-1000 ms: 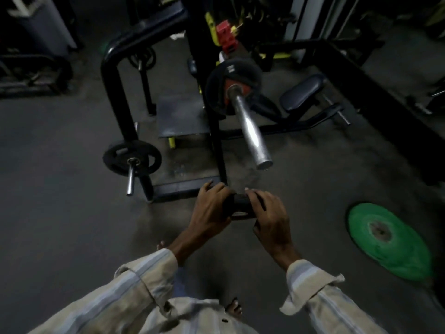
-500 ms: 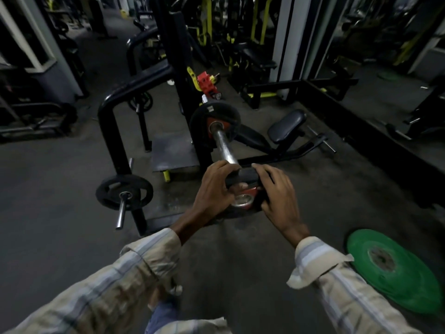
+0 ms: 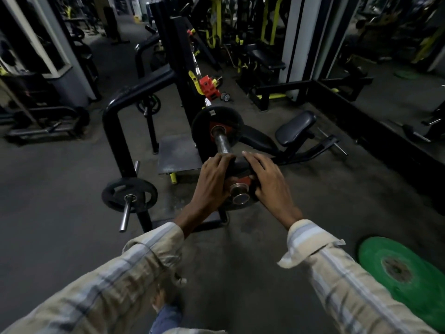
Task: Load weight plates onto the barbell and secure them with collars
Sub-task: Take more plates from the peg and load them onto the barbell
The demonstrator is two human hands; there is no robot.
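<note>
The steel barbell sleeve (image 3: 222, 143) points toward me from the rack. A black plate with a red hub (image 3: 218, 127) sits far back on it. A second small black plate with a red hub (image 3: 242, 186) is threaded on the sleeve's near end (image 3: 240, 198). My left hand (image 3: 213, 182) grips this plate's left rim and my right hand (image 3: 269, 183) grips its right rim. My fingers cover most of the plate. No collar is visible on this sleeve.
A green bumper plate (image 3: 404, 273) lies flat on the floor at the right. A black plate on a storage peg (image 3: 128, 195) sticks out at the left. The black rack frame (image 3: 115, 131) and a padded seat (image 3: 295, 127) stand behind. Dark gym machines fill the background.
Both hands lifted the small plate from below the sleeve's end and threaded it onto the sleeve. The view tilted up as I stepped closer.
</note>
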